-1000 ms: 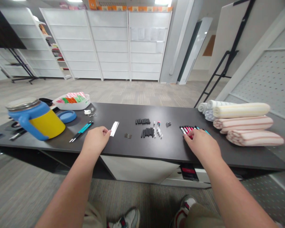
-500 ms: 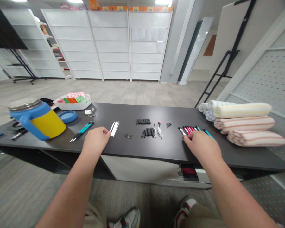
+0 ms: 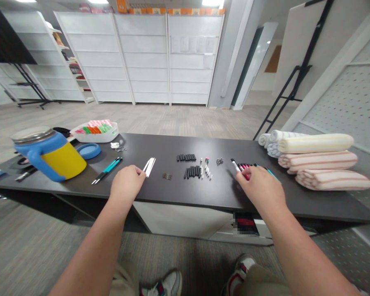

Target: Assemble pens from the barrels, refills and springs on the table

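My left hand (image 3: 128,181) is closed in a pinch at the near left side of a row of thin white pen refills (image 3: 150,166), its fingertips on the nearest one. My right hand (image 3: 262,185) pinches a white pen barrel (image 3: 235,165) with a black end, tilted up from the table. Beside and partly under that hand lie pink and teal pen barrels (image 3: 243,166). Between the hands are short black tubes (image 3: 186,157), more black tubes (image 3: 193,172), small white pieces (image 3: 207,171), small metal tips (image 3: 219,161) and little springs (image 3: 167,176).
Two teal-and-black pens (image 3: 107,170) lie left of my left hand. Further left stand a blue and yellow mug (image 3: 54,158), a blue lid (image 3: 89,151) and a white basket (image 3: 109,135) of colourful packets. Rolled towels (image 3: 317,160) are stacked at the right end of the dark table (image 3: 160,191).
My right hand has lifted the white pen barrel's end and moved slightly left with it. My left hand has barely shifted, staying at the refills.
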A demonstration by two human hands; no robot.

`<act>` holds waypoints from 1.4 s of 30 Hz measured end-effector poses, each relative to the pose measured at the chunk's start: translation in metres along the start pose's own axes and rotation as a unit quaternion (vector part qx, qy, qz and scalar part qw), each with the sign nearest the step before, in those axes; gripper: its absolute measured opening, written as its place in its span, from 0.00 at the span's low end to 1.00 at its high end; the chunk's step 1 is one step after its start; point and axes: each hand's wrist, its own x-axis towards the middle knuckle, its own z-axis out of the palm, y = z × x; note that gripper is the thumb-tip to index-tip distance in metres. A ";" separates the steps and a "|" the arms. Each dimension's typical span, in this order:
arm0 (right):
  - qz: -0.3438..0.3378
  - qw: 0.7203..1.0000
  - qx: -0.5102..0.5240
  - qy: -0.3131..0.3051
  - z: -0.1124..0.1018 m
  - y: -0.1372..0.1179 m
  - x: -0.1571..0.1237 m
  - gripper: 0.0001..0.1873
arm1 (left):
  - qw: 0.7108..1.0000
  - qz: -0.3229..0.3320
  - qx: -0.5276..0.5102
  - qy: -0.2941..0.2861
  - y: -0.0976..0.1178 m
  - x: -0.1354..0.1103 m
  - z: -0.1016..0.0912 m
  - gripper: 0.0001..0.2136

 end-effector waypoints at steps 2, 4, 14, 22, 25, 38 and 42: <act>-0.009 1.000 0.011 0.006 0.003 0.000 0.000 0.16 | 1.000 -0.005 -0.002 -0.001 0.000 0.000 0.001 0.10; -0.019 1.000 0.020 0.008 0.005 0.001 0.001 0.15 | 1.000 0.001 -0.003 -0.001 0.000 0.001 0.001 0.11; -0.035 0.999 0.031 0.014 0.010 -0.001 0.000 0.15 | 1.000 -0.004 0.007 -0.013 0.001 0.000 -0.003 0.11; -0.040 0.998 0.042 0.015 0.010 -0.003 0.000 0.16 | 0.999 -0.016 -0.003 -0.035 0.004 0.002 -0.005 0.12; -0.039 0.998 0.042 0.014 0.010 -0.003 0.000 0.16 | 0.999 -0.012 -0.011 -0.034 0.002 0.003 -0.005 0.12; -0.046 0.998 0.036 0.013 0.012 0.000 0.001 0.16 | 0.999 0.016 0.010 -0.036 0.002 0.002 -0.006 0.12; -0.049 0.998 0.035 0.015 0.014 0.000 0.001 0.15 | 0.999 0.020 0.009 -0.028 0.004 0.000 -0.007 0.11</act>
